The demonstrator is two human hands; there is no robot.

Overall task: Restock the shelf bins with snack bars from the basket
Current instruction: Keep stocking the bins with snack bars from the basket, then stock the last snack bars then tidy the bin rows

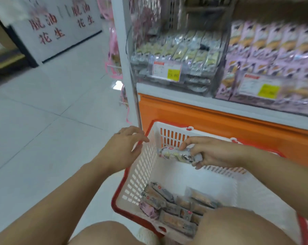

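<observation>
**One bar held over the basket, left hand free**

The right hand (215,153) gripped a single snack bar (176,155), fingers and thumb curled round its right end, so the wrapped bar stuck out leftward toward the other hand. The bar was held above the open basket (140,170), near its far wall and clear of its bottom. The left hand (122,147) hovered apart from the right, over the basket's left red rim. Its fingers were loosely spread and held nothing, and its fingertips pointed toward the free end of the bar without touching it.

Below both hands and nearer to the person, a pile of bars (176,207) lay in the near end of the basket. Most had grey and brown wrappers, with a pinkish one at the left edge. The right knee (238,225) hid part of the pile. The basket stood on the pale tiled floor (43,106).

Beyond the hands rose the shelf, its orange base (211,119) just behind the basket's far rim. Above and beyond the right hand sat a clear bin (195,80) packed with grey-green bars, a price tag (167,70) on its front. Right of that, above the right forearm, a second bin (291,96) held pink-purple packets behind a tag with a yellow label (268,91). Far off to the left of the left hand stood a white board (61,23) with red characters. Blur made the wrapper print unreadable.
</observation>
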